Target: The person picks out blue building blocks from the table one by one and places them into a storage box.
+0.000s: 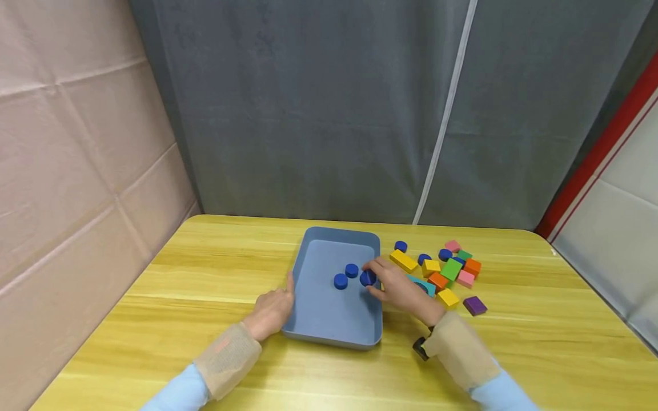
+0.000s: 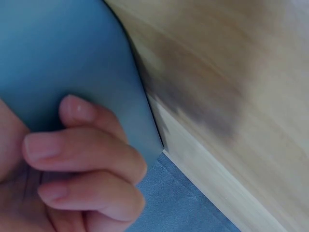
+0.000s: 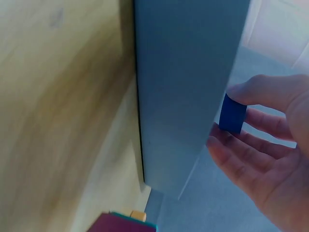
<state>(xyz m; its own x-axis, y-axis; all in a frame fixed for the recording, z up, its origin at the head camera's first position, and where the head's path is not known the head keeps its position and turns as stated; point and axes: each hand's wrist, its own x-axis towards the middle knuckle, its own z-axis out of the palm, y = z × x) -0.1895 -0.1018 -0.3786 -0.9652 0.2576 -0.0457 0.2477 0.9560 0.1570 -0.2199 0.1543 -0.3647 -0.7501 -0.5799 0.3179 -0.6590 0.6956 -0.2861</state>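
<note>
A grey-blue tray (image 1: 334, 325) lies on the table, with a blue disc (image 1: 341, 281) and another blue disc (image 1: 352, 270) on its floor. My right hand (image 1: 393, 285) reaches over the tray's right rim and pinches a blue disc (image 3: 233, 114) between thumb and fingers. My left hand (image 1: 272, 311) rests against the tray's left side, its index finger along the rim. In the left wrist view, the other fingers (image 2: 87, 150) curl loosely beside the tray's outer wall. The left thumb is hidden.
Right of the tray lie several loose blocks: yellow (image 1: 403, 261), orange (image 1: 472, 267), green (image 1: 451, 269), pink (image 1: 465, 278) and purple (image 1: 474, 305). More blue discs (image 1: 401, 246) lie among them. A grey curtain (image 1: 319, 114) hangs behind the table.
</note>
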